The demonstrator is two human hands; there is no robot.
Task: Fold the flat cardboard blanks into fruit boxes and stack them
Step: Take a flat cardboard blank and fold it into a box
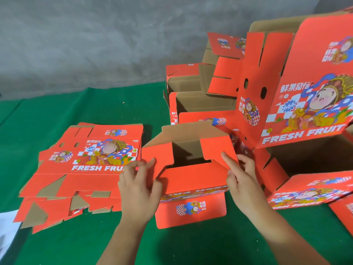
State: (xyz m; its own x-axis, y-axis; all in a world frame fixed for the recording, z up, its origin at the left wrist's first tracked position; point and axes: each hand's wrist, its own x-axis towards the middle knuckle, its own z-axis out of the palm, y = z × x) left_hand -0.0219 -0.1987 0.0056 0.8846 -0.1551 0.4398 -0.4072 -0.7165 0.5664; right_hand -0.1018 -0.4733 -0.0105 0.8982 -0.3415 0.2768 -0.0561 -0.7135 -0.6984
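Observation:
A half-folded red fruit box stands in front of me on the green cloth, its bottom flaps partly turned in and brown inside showing. My left hand pinches the left flap of this box at its lower edge. My right hand pinches the right flap, forefinger lying on its red face. A stack of flat red blanks printed "FRESH FRUIT" lies to the left. Folded boxes stand behind and to the right, one with its lid raised.
The green cloth covers the work surface up to a grey wall at the back. Another folded box lies at the right edge. A white scrap shows at the lower left.

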